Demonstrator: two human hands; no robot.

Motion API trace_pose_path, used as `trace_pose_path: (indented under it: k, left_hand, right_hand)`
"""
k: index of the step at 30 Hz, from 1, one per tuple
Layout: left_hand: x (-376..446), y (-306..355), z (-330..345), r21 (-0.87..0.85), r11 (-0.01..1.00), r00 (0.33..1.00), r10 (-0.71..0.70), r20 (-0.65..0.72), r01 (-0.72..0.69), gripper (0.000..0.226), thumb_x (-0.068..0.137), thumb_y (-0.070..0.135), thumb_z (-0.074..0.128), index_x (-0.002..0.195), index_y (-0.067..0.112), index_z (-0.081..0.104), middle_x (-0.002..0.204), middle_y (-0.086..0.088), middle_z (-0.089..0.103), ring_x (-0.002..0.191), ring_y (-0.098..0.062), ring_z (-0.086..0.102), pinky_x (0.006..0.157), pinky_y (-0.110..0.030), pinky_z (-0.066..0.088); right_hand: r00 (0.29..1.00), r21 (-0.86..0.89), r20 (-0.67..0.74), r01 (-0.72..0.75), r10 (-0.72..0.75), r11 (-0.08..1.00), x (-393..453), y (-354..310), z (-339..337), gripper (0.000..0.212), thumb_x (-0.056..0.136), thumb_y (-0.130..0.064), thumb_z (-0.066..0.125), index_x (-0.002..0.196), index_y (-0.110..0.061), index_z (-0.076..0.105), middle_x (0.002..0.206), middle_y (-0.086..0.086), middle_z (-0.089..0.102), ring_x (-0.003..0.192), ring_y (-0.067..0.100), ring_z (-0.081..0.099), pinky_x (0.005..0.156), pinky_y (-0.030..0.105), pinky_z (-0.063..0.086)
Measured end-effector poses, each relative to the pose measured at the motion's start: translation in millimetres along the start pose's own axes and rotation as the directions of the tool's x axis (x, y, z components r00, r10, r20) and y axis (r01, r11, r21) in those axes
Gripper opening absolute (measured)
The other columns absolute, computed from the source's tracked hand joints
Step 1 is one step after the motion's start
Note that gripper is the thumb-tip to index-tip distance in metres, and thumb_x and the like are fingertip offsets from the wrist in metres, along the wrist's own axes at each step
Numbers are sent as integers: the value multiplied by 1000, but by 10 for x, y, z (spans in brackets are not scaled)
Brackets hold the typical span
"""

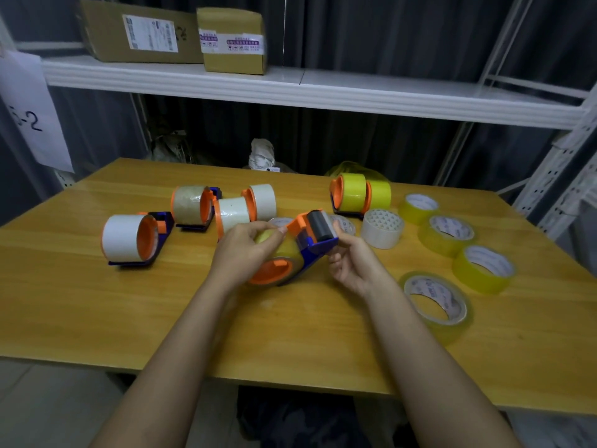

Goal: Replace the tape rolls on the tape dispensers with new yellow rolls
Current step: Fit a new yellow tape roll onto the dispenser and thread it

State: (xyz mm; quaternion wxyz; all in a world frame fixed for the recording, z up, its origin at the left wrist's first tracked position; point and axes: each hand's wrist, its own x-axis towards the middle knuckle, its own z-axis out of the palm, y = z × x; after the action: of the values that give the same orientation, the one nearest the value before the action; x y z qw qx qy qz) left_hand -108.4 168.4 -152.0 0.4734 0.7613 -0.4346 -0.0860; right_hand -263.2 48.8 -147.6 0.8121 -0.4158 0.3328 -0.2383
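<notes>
A blue and orange tape dispenser [311, 244] with a yellow roll [286, 250] on its orange hub is held above the middle of the wooden table [97, 305]. My left hand [245, 250] pinches the yellow roll near its top. My right hand [352, 260] grips the dispenser's blue frame below the black roller. Several dispensers with white or clear rolls [129, 237] lie to the left. Two dispensers with yellow rolls [355, 192] stand at the back right. Several loose yellow rolls [436, 302] lie on the right.
A loose white roll [382, 227] lies just right of the held dispenser, and parts of two more used rolls show behind it. A white shelf [290, 88] with two cardboard boxes hangs above the table's back edge. A metal rack post [565, 176] stands at the right.
</notes>
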Motion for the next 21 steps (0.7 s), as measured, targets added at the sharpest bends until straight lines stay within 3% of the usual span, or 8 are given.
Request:
trace_pose_path:
  k: [3,6,8,10,11,15,17,21]
  left_hand:
    - [-7,67,7,45,999,1000,-1,0,1,37,86,58,54,105,29,68,86,8,67,84,-15,63,74,-36,55]
    - [-14,88,-5,63,998,1000,2,-9,-1,34,90,51,55,108,25,69,88,5,66,85,-17,62,74,-37,54]
    - [-27,114,-2,74,997,1000,-3,-3,3,37,90,50,55,111,23,68,89,5,65,87,-17,61,75,-36,54]
    - [-30,153,10,81,997,1000,-6,-9,7,39,90,50,54,114,21,67,90,6,62,88,-17,60,76,-34,53]
    - [-32,173,12,90,996,1000,-6,-11,7,39,90,50,54,114,21,66,89,6,61,88,-17,59,76,-34,52]
    - [-39,99,-10,0,999,999,-33,-5,33,33,89,50,57,106,25,69,91,6,66,90,-18,62,73,-32,50]
    - [-55,7,-49,-108,993,999,-42,-26,39,33,83,55,57,96,29,71,92,5,70,90,-17,63,72,-31,47]
    - [-42,-9,-54,-157,987,999,-23,-38,17,39,80,55,54,99,26,72,92,3,71,89,-16,63,70,-30,45]
  right_hand:
    - [1000,56,-30,8,-6,998,58,-31,-21,25,94,-31,58,102,-8,62,66,0,55,40,2,44,36,11,36]
    - [995,-19,-77,67,-68,998,78,-40,-54,31,93,-31,62,114,-7,60,76,4,58,44,4,47,38,14,38]
    - [957,-289,-165,186,-241,939,77,-65,-97,30,93,-35,62,111,-11,61,81,4,62,50,8,52,43,17,42]
    - [855,-597,-193,286,-481,749,96,-140,-142,29,91,-39,63,102,-13,60,83,5,65,57,11,58,49,20,46]
    - [821,-644,-188,312,-539,699,103,-183,-155,28,90,-39,64,98,-13,59,83,5,65,59,12,60,52,22,48]
    - [826,-454,-345,269,-446,849,142,-188,-312,15,98,-22,54,100,-8,59,86,8,64,63,14,60,58,26,52]
    - [791,-452,-398,272,-465,850,108,-141,-394,14,98,-16,53,101,-5,61,89,10,63,65,13,59,63,27,54]
    - [767,-532,-192,442,-611,722,-130,-235,-177,7,93,-18,62,96,-15,68,83,-1,67,72,8,64,70,22,57]
